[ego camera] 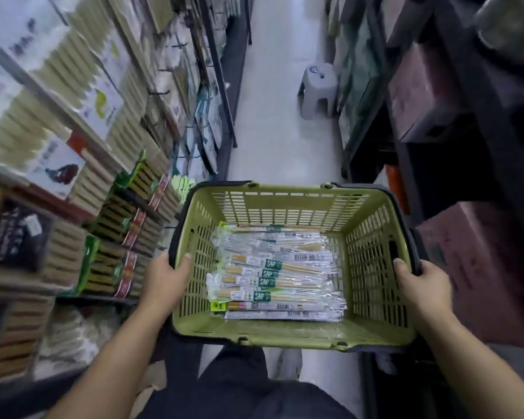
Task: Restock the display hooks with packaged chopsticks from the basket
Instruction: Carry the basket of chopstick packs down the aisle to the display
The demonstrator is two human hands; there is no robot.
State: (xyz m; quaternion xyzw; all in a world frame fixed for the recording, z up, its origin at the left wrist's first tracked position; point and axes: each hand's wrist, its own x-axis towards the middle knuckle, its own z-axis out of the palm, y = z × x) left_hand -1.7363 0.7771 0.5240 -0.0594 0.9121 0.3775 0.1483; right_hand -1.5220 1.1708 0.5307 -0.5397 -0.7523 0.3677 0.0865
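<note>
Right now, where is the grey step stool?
In the head view, the grey step stool stands on the aisle floor up ahead, beyond the green basket and right of centre, close against the right-hand shelving.

left grip (164, 282), right grip (421, 286), both clasped

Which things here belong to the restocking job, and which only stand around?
Job: basket, packaged chopsticks inside it, display hooks, left hand and right hand gripping the basket's sides.
Just around: grey stool on the floor, dark red boxes at right.
</note>
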